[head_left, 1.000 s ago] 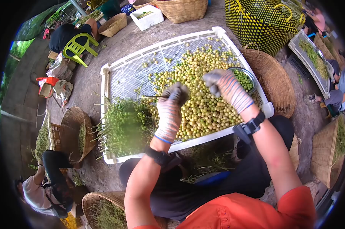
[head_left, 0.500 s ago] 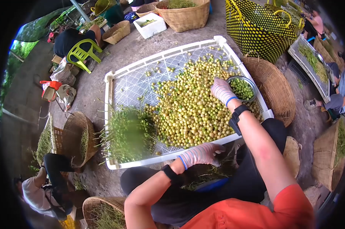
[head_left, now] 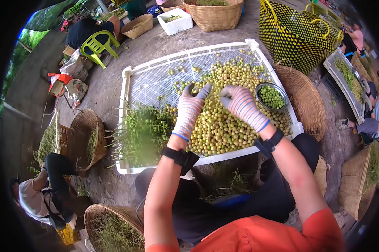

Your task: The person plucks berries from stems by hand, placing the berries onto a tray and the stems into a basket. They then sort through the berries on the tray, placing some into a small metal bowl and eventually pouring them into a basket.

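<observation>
A white plastic mesh tray (head_left: 189, 56) lies before me, heaped with small round yellow-green fruits (head_left: 223, 134). Both my hands wear striped gloves with grey fingertips. Over the middle of the heap, my left hand (head_left: 191, 110) has its thumb and fingers apart, and I see nothing between them. My right hand (head_left: 242, 106) is close by on the right, its fingers curled together; whatever they hold, if anything, is hidden. Beside it, at the tray's right side, sits a round metal bowl (head_left: 285, 102) of greener fruits (head_left: 271, 96). A bundle of green stems with fruits (head_left: 143, 130) covers the tray's left front corner.
A wicker basket (head_left: 309, 101) stands right of the tray, with a black-and-yellow woven basket (head_left: 298, 40) behind it. More baskets, a white foam box (head_left: 175, 23) and a green chair (head_left: 98, 44) stand around. Several people sit nearby. A stem-filled basket (head_left: 90, 218) is at lower left.
My left hand has risen from the tray's front edge to above the fruits. My right hand has moved left, off the bowl's edge. The view has shifted slightly.
</observation>
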The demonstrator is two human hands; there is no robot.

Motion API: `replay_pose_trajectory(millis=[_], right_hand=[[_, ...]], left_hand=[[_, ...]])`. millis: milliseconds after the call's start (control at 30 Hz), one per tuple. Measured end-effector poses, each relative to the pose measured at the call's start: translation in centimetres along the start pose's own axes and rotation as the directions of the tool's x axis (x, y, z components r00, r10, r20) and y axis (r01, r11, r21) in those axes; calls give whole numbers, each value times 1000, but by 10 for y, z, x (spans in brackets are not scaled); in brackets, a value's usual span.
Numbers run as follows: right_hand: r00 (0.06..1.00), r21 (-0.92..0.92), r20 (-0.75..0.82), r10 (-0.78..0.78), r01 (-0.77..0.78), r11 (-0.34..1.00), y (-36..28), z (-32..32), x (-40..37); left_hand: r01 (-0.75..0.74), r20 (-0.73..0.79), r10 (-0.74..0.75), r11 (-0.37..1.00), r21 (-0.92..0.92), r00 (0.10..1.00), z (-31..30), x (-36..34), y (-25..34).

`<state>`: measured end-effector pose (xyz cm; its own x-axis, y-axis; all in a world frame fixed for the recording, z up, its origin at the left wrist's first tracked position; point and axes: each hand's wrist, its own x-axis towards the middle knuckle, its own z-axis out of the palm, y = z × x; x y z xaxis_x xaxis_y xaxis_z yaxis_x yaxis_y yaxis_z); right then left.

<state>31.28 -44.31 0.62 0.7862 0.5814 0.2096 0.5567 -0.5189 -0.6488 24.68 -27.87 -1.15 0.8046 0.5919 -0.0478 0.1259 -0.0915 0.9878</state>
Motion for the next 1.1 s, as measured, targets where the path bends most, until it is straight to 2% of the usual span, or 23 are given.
replay_pose_trajectory(millis=[33, 100, 167, 200, 233, 267, 300, 367, 433, 467, 567, 633, 700, 733, 800, 900, 967, 1033, 1067, 1100], right_hand=[[993, -83, -38, -110, 107, 991, -8, 3, -7], [966, -177, -2, -260, 255, 950, -21, 9, -19], [957, -199, 43, -287, 289, 936, -25, 6, -22], [974, -7, 82, -211, 213, 977, -26, 0, -20], [980, 181, 134, -143, 118, 976, -23, -5, -17], [988, 261, 6, -156, 149, 954, -7, -6, -9], [999, 361, -20, -30, 36, 932, -10, -23, -4], [987, 491, 55, 152, -159, 857, 3, -44, 8], [976, 602, 213, 34, -159, 783, 20, -50, 6], [948, 584, 272, -167, -24, 811, 37, -45, 7], [859, 633, 420, -294, -45, 773, 37, -33, 2], [798, 657, 567, -204, -289, 696, 32, -23, -1], [804, 705, 571, -167, -376, 601, 26, -20, -8], [806, 706, 569, -163, -378, 599, 22, -19, -8], [821, 611, 560, -113, -317, 725, 15, -15, -8], [777, 614, 615, -133, -366, 700, 9, -11, -11], [783, 638, 593, -187, -316, 702, 16, 1, -11], [765, 553, 642, -46, -421, 719, 9, 2, -12], [753, 474, 658, 12, -426, 771, 8, 3, -10], [753, 473, 658, 12, -426, 771, 5, 3, -7]], left_hand=[[13, 13, -13, 1000, 7, 1000, 1, 3, -2], [21, 31, -22, 1000, 14, 999, 2, 3, -1], [171, 171, -139, 967, -189, 975, -3, -6, 1], [176, 152, -139, 949, -262, 978, -2, -12, 7], [178, 154, -141, 950, -258, 978, -5, -14, 8], [180, 224, -111, 932, -316, 968, -9, -16, 10], [185, 289, -75, 908, -375, 954, -13, -17, 12], [187, 357, -35, 897, -400, 934, -20, -20, 20], [195, 412, 16, 864, -464, 911, -23, -21, 24], [200, 427, 41, 841, -502, 903, -23, -20, 23], [215, 483, 68, 836, -506, 873, -26, -23, 34], [223, 500, 58, 846, -484, 864, -30, -22, 36], [234, 522, 50, 855, -463, 852, -32, -20, 36], [221, 523, 50, 869, -443, 851, -33, -18, 35], [210, 517, 40, 885, -415, 855, -33, -19, 33], [221, 525, 24, 890, -400, 851, -32, -21, 33], [223, 521, 10, 897, -383, 853, -30, -22, 36], [223, 513, -3, 903, -368, 859, -29, -22, 36], [198, 472, -33, 932, -304, 881, -28, -20, 33], [175, 429, -59, 956, -237, 901, -28, -20, 32]])
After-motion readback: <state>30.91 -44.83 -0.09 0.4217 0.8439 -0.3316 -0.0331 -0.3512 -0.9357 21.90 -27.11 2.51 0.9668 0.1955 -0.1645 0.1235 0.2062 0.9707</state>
